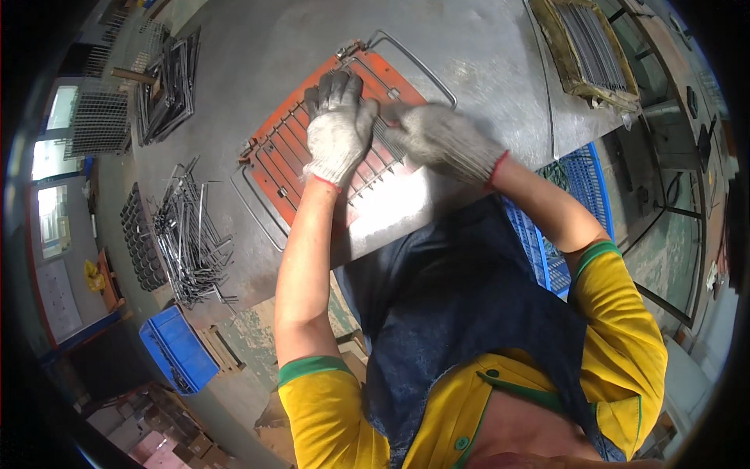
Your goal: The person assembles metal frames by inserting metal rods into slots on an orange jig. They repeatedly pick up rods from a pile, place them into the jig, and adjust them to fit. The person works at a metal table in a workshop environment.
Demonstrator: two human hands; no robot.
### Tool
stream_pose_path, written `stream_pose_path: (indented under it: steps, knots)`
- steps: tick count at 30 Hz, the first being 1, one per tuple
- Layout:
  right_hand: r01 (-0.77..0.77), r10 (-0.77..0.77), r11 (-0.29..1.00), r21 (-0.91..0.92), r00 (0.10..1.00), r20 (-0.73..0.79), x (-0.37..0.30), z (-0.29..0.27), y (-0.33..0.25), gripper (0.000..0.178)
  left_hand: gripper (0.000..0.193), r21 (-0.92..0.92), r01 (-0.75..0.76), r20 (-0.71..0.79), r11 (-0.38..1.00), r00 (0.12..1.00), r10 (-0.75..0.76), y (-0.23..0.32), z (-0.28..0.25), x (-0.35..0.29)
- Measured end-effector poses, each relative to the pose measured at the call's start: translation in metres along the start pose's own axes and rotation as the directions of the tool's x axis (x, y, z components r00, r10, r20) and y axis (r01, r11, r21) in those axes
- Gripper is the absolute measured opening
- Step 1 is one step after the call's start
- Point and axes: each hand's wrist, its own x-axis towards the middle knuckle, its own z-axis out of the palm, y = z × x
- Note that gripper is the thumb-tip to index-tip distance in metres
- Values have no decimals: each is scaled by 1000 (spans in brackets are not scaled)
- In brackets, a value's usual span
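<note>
Yellow shirt collar, dark blue apron point(461, 313) closest to lens. Left hand point(337, 129), gloved, fingers flat and spread, pressing wire rack point(367, 168). Right hand point(445, 141), gloved, fingers curled over rack's rods; pinch or just press, cannot tell. Rack: thin parallel metal rods in rounded wire frame, lying on orange jig plate point(281, 148) at middle of grey bench point(484, 55). Loose bent wire pieces point(191, 234) heaped at bench's left end. Blue crate point(178, 348) on floor, lower left, contents unclear. Blue mesh basket point(582, 184) at right. Tray of grey rods point(590, 47) top right.
</note>
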Motion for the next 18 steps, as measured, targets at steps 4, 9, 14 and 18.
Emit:
stream_pose_path:
  steps: [4,9,14,18]
  knots:
    - [28,-31,1000,-13,858,-513,-1,-28,34,25,45,132,86,-44,988,996,-80,13,13,3]
    - [-1,102,985,171,807,-581,0,6,80,28,43,60,-126,-77,990,988,130,17,8,15]
    - [181,-218,976,-123,757,-616,-3,42,103,35,47,-4,-145,90,989,985,145,-3,-11,-18]
    - [127,-275,952,-278,750,-602,2,51,119,40,45,54,-108,181,993,979,96,-10,-36,-31]
